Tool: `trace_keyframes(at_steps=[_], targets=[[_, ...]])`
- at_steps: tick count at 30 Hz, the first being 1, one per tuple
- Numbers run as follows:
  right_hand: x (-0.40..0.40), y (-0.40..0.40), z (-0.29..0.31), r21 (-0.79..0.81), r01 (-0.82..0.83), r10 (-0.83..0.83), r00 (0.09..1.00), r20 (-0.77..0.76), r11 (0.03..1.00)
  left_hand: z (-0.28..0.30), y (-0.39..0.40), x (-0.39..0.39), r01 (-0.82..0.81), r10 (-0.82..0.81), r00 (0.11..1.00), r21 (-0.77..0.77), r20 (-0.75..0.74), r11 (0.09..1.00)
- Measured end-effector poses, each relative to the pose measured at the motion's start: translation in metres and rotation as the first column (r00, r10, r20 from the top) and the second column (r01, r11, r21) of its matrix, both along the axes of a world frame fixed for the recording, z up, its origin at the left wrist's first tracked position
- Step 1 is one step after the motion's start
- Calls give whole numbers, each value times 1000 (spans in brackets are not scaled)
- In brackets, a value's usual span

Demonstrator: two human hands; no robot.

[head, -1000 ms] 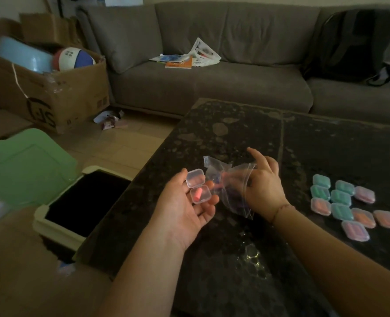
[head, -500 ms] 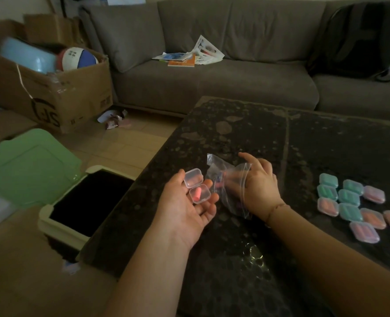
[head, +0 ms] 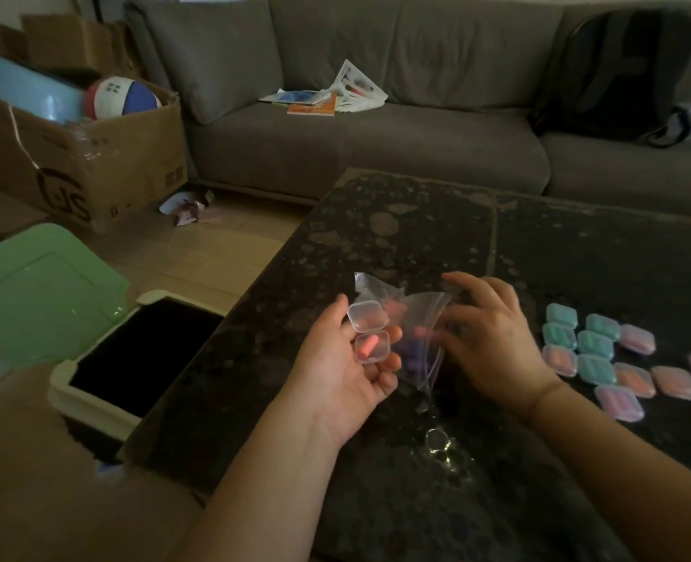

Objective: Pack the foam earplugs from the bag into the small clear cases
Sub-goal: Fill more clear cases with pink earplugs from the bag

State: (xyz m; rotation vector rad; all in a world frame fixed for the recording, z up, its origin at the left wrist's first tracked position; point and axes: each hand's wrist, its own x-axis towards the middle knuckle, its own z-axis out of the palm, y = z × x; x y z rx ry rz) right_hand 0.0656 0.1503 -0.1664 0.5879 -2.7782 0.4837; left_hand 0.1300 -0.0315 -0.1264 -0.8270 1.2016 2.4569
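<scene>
Head view: the left hand lies palm up over the bench, fingers loosely spread, cradling an open clear case whose lid half stands at 12 o'clock of the tray half; one pink earplug lies in the tray. Just at 3 o'clock of the case hangs the clear bag, crumpled, with pink and purple plugs showing dimly through the film. The right hand is at the bag's 3 o'clock side, fingers bent toward the film; motion blur hides whether it pinches a plug or only the plastic, so I cannot tell. Filled cases, teal, pink and lilac, sit in rows on the bench well off at 3 o'clock. Judging by looks, the plugs are featherlight, soft foam that squashes and springs back, so a gentle fingertip pinch across the middle should do. The bag is limp and slippery, best steadied at its mouth. The case is light, stiff and hinged; it could tip off the palm, so hold it by its tray edges when snapping the lid.
</scene>
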Motion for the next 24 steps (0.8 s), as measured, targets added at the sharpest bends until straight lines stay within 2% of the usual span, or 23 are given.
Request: trace_keyframes(at_steps=[5, 7, 10, 12, 15, 21, 22, 24], targets=[[46, 43, 29, -109, 27, -35, 996, -79, 994, -5, 11, 3, 158, -162, 980, -43, -112, 986], [59, 43, 42, -161, -16, -9, 988, -154, 987, -6, 16, 5, 244, -248, 958, -44, -146, 969], [69, 33, 50, -69, -179, 153, 946, -285, 981, -2, 22, 11, 394, -407, 895, -105, -183, 913], [69, 28, 46, -1, -252, 240, 926, -293, 968, -3, 26, 16, 452, -473, 855, -139, -215, 881], [69, 27, 42, 93, -249, 265, 933, -243, 964, -7, 28, 18, 480, -499, 830, -136, -251, 867], [73, 26, 47, 240, -244, 303, 919, -251, 940, -7, 31, 18, 474, -497, 837, -150, -230, 868], [73, 25, 47, 216, -238, 289, 926, -244, 947, -7, 31, 18, 474, -496, 838, -148, -227, 868], [75, 25, 45, 73, -223, 234, 945, -230, 972, -7, 31, 17, 473, -494, 840, -143, -223, 869]])
